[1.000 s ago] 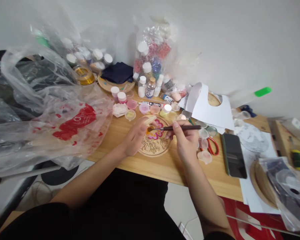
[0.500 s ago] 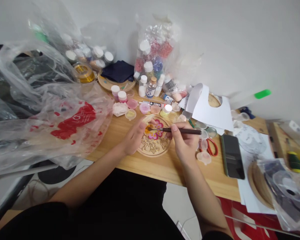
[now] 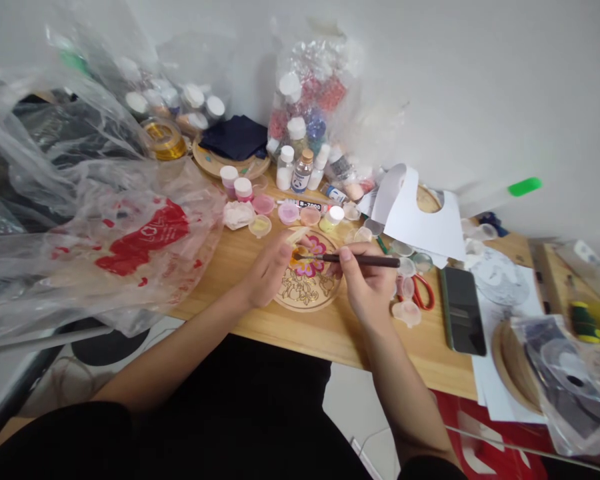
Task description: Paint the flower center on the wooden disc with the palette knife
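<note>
In my right hand [image 3: 365, 273] is a thin tool with a dark handle [image 3: 375, 261] and a narrow metal shaft, gripped between thumb and fingers and pointing left. Its tip reaches a small cup of orange-yellow material [image 3: 296, 256], which the curled fingers of my left hand [image 3: 270, 270] hold; the cup's pale lid seems to stick up behind. Beneath both hands lies a round wooden board [image 3: 307, 301] on the table, with gold raised outlines and a pink and purple flower [image 3: 314, 268] partly covered by the tool and cup.
Behind the board stand small paint cups [image 3: 289, 213], a B-7000 glue tube [image 3: 310, 206] and bottles [image 3: 301, 172]. A plastic bag [image 3: 150, 240] covers the left side. Toward the right are red-handled scissors [image 3: 424, 293], a phone [image 3: 463, 312] and papers [image 3: 510, 293].
The whole view has shifted slightly. Both hands stay nearly in place, and the tool's tip remains at the cup, a little further left.
</note>
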A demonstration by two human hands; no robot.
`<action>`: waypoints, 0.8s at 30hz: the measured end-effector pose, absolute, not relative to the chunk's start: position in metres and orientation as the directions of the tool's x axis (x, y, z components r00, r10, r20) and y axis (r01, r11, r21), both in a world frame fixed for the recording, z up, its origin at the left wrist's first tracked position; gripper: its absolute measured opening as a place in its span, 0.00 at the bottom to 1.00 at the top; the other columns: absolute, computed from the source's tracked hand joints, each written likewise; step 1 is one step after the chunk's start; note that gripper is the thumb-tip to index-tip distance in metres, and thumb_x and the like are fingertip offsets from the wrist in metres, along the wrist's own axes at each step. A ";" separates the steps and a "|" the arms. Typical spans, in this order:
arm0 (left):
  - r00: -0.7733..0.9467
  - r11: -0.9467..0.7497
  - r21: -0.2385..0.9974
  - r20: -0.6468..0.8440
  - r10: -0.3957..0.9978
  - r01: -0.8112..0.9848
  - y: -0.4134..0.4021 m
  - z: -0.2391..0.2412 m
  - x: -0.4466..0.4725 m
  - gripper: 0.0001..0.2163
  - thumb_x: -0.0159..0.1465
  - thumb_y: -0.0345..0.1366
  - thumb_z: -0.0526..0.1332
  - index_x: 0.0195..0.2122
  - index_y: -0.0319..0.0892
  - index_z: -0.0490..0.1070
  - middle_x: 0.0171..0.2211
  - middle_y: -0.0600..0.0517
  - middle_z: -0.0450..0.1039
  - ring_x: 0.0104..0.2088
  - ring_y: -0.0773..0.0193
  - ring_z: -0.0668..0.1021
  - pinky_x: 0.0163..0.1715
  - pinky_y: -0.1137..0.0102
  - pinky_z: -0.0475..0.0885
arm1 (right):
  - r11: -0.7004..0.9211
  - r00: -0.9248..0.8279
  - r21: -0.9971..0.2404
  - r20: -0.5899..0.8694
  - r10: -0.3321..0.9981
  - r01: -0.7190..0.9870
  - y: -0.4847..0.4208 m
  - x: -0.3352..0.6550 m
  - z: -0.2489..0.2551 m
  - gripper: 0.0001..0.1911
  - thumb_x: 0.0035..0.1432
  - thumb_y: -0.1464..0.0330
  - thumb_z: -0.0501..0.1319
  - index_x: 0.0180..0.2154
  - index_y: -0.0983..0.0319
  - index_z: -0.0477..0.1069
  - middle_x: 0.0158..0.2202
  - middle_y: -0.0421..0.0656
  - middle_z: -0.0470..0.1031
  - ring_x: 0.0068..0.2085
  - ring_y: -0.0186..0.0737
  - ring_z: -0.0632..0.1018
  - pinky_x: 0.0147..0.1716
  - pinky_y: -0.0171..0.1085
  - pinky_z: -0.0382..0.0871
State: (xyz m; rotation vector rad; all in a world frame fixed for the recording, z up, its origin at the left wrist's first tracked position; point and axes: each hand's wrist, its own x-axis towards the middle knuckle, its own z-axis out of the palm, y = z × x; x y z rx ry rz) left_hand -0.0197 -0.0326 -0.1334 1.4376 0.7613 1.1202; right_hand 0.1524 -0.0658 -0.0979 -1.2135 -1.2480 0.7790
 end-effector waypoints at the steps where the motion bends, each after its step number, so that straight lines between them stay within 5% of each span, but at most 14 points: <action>1: 0.348 -0.189 0.973 0.223 0.911 -0.129 -0.033 -0.133 -0.020 0.28 0.70 0.61 0.47 0.44 0.42 0.75 0.49 0.43 0.75 0.54 0.50 0.75 0.62 0.52 0.65 | 0.246 0.213 -0.955 0.278 0.937 0.165 -0.066 0.152 -0.097 0.12 0.61 0.57 0.65 0.30 0.58 0.73 0.21 0.37 0.76 0.22 0.33 0.77 0.22 0.34 0.70; 24: 0.341 -0.180 0.974 0.216 0.915 -0.134 -0.034 -0.133 -0.020 0.28 0.70 0.60 0.47 0.45 0.42 0.75 0.50 0.43 0.76 0.60 0.48 0.72 0.64 0.51 0.65 | 0.204 0.223 -0.955 0.251 0.942 0.214 -0.065 0.154 -0.100 0.16 0.62 0.54 0.64 0.31 0.58 0.72 0.21 0.37 0.76 0.23 0.35 0.77 0.22 0.35 0.69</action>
